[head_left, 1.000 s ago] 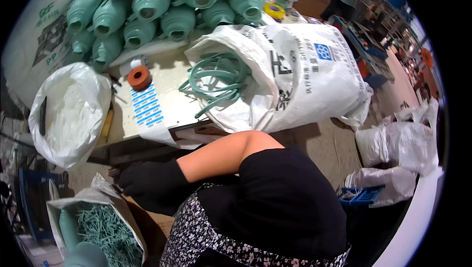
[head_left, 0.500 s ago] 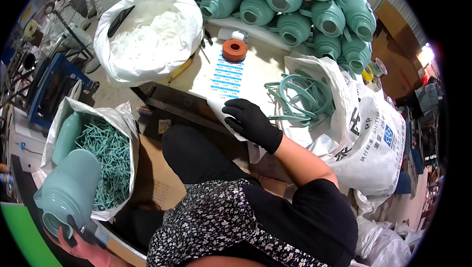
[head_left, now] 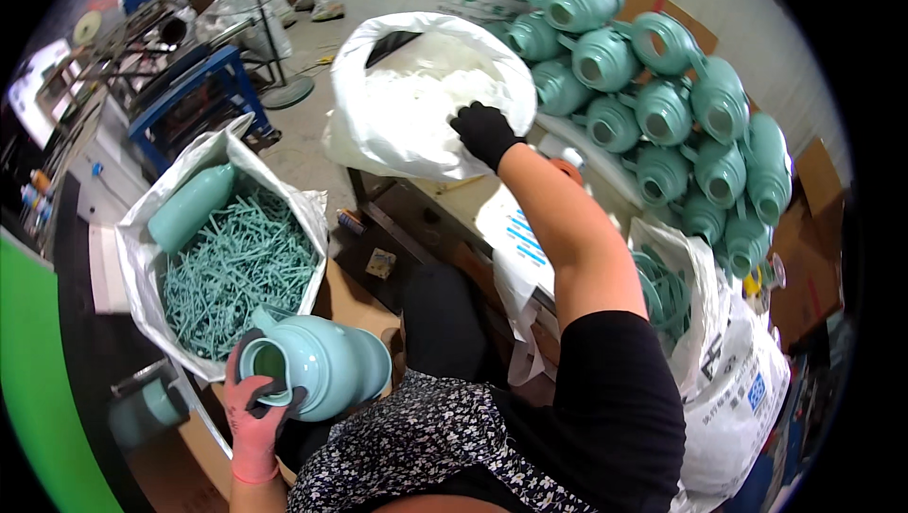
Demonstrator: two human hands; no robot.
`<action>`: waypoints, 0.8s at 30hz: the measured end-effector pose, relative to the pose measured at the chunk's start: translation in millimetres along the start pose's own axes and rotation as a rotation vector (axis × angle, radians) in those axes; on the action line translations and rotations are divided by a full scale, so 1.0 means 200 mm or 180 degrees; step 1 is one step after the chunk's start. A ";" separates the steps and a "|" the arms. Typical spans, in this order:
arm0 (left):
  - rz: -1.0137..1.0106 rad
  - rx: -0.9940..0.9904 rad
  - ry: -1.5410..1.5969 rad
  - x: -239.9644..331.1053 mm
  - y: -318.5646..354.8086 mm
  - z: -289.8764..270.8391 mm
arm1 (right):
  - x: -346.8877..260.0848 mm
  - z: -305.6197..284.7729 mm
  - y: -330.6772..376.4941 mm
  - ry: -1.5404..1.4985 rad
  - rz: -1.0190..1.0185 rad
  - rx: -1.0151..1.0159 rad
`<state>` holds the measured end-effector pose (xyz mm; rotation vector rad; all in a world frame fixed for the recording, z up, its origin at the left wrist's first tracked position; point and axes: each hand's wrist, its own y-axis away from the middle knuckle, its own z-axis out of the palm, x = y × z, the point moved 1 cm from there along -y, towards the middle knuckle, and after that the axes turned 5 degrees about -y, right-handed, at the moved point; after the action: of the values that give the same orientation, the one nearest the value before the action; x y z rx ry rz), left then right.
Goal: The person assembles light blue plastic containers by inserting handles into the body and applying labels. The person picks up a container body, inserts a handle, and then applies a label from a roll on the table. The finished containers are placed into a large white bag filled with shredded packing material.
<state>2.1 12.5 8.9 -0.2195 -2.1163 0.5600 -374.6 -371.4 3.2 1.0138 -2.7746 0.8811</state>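
My left hand (head_left: 255,409), in a pink glove with dark fingers, grips a teal plastic jug shell (head_left: 331,362) by its open neck. The shell lies tilted beside my lap, its round mouth toward the left hand. My right hand (head_left: 484,135), in a black glove, reaches over the rim of a white woven bag (head_left: 350,102). Its fingers are bent and slightly apart at the pale plastic rings (head_left: 416,102) inside; nothing shows between them. Beneath my right forearm, a sheet of blue-and-white stickers (head_left: 520,237) lies on the table beside an orange tape roll (head_left: 567,171).
Teal jug shells (head_left: 662,111) are stacked at the back right. A white sack (head_left: 738,390) with teal straps (head_left: 662,291) stands to the right. At left, another sack (head_left: 142,295) holds thin teal sticks (head_left: 241,267) and a teal bottle-shaped piece (head_left: 192,208). A blue metal frame (head_left: 203,97) stands beyond it.
My right hand has moved from the sticker sheet to the bag of rings. My left hand has brought the jug shell rightward to my lap. The view has shifted left.
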 end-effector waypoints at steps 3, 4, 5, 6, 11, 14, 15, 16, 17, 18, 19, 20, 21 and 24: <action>-0.0058 0.0132 -0.0288 -0.05 0.10 -0.04 | 0.04 0.01 -0.07 -0.0052 -0.0098 -0.0401; -0.0092 0.0169 -0.0397 -0.07 0.12 -0.05 | 0.02 -0.02 -0.10 -0.0496 0.0099 -0.0429; -0.0134 0.0178 -0.0488 -0.08 0.14 -0.05 | 0.01 -0.06 -0.10 -0.0799 0.0171 -0.0338; -0.0042 0.0086 -0.0584 -0.09 0.13 -0.04 | 0.00 -0.13 -0.08 -0.0850 0.0104 -0.0178; 0.0233 -0.0667 -0.0437 -0.04 0.00 0.11 | -0.13 -0.16 0.20 -0.1357 0.0043 0.0829; 0.0404 -0.0692 -0.0362 -0.04 -0.06 0.22 | -0.55 -0.34 0.32 -0.2975 0.0626 0.0592; 0.0356 -0.0857 -0.0466 0.00 -0.12 0.27 | -0.67 -0.44 0.36 -0.3297 0.0505 0.0614; 0.0419 -0.0913 -0.0601 -0.03 -0.13 0.30 | -0.80 -0.54 0.39 -0.3402 0.0316 0.0636; 0.0188 -0.0953 -0.0239 -0.01 -0.15 0.36 | -0.91 -0.61 0.43 -0.3550 0.0120 0.0640; 0.0117 -0.1028 -0.0005 0.01 -0.18 0.40 | -1.01 -0.67 0.46 -0.3724 -0.0019 0.0637; 0.0279 -0.1090 -0.0019 0.05 -0.21 0.45 | -1.09 -0.70 0.51 -0.3927 -0.0150 0.0630; 0.0050 -0.1099 0.0526 0.07 -0.21 0.51 | -1.12 -0.72 0.55 -0.4065 -0.0280 0.0397; 0.0249 -0.1271 0.0399 0.09 -0.22 0.50 | -1.15 -0.73 0.59 -0.4216 -0.0415 0.0167; 0.0403 -0.1358 0.0504 0.09 -0.16 0.59 | -1.21 -0.72 0.72 -0.4653 -0.0100 -0.0663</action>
<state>-101.9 -45.8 -20.2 -0.6205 -2.0543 0.1488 -292.8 -65.6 -6.5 2.2638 -3.6102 -0.4776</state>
